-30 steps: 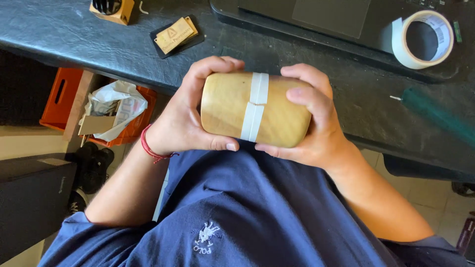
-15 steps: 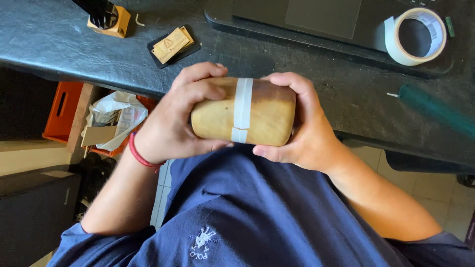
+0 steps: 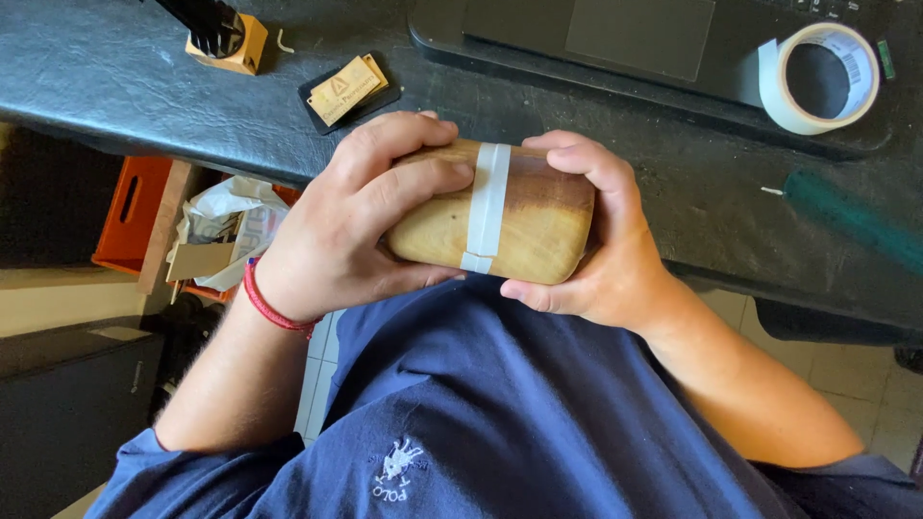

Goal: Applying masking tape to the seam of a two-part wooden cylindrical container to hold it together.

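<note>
Two hands gripping rounded wooden block [image 3: 529,226] above lap, at black desk edge [image 3: 144,86]: left hand [image 3: 351,226] wrapping left end, right hand [image 3: 601,245] cupping right end. Tape strip [image 3: 486,207] banding block middle. Farther: tape roll [image 3: 817,77] lying on laptop [image 3: 615,43].

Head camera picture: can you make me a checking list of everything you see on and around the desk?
Surface: dark desk top, worn and scuffed.
Job's things: rounded wooden block with a band of pale tape wrapped around its middle, held above the lap in front of the desk edge.
Clutter: tape roll, small wooden card on a black pad, wooden stand with a black item, green-handled tool, laptop.
Grippers: left hand and right hand both grip the block, one at each end.
Cables: nothing seen.
Surroundings: orange crate with crumpled paper, tiled floor, navy shirt.
</note>
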